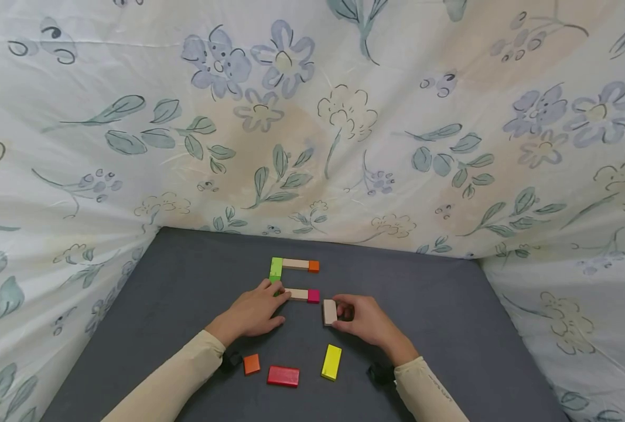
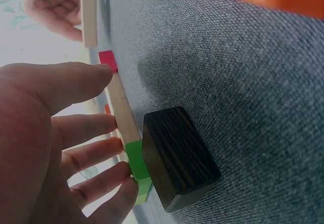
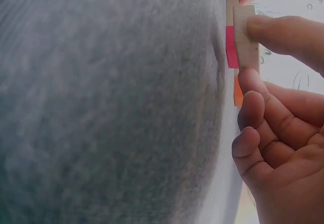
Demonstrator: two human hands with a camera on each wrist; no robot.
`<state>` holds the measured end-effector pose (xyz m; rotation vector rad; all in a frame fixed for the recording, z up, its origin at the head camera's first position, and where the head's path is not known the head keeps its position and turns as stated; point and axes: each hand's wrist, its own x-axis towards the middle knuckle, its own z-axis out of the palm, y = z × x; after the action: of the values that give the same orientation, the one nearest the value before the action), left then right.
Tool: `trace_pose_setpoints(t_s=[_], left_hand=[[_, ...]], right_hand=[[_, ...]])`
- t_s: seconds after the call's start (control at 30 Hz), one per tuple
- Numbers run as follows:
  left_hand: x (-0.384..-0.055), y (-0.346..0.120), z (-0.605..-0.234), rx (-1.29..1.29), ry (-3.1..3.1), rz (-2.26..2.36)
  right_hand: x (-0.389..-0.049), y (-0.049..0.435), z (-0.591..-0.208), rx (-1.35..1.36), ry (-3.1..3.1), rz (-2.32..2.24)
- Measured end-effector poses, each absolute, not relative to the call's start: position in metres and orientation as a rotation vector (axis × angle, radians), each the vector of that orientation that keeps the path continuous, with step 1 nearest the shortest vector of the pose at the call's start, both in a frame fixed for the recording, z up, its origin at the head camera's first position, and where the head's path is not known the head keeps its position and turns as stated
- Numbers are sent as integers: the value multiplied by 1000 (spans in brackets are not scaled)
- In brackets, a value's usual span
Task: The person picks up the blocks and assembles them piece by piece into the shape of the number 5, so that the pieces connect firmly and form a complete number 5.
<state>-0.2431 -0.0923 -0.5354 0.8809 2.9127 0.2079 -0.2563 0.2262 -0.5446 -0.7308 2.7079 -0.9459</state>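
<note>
My right hand [image 1: 367,316] pinches a pale wooden block [image 1: 330,313] between thumb and fingertips, just right of a magenta block [image 1: 313,296]. That magenta block ends a row with a plain wooden block [image 1: 297,295] and a green block [image 2: 135,155]. Over the left end of this row is my left hand [image 1: 254,310], its fingers extended and fingertips right at the green and wooden blocks. A dark, wood-grained block [image 2: 179,155] lies beside the green one in the left wrist view; from the head it is hidden by the left hand.
Behind, a light green block [image 1: 276,266], another wooden block [image 1: 295,264] and an orange block [image 1: 314,266] form the far row. Nearer lie an orange block [image 1: 251,364], a red block [image 1: 283,376] and a yellow block [image 1: 331,362]. Floral cloth [image 1: 301,146] surrounds the grey surface [image 1: 423,305].
</note>
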Motion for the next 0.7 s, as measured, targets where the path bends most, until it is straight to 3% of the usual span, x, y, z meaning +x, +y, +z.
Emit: trace_pose_setpoints(t_s=[0.7], left_hand=[[-244, -93, -535, 855, 2907, 223]], right_hand=[[-256, 212, -541, -717, 2699, -923]])
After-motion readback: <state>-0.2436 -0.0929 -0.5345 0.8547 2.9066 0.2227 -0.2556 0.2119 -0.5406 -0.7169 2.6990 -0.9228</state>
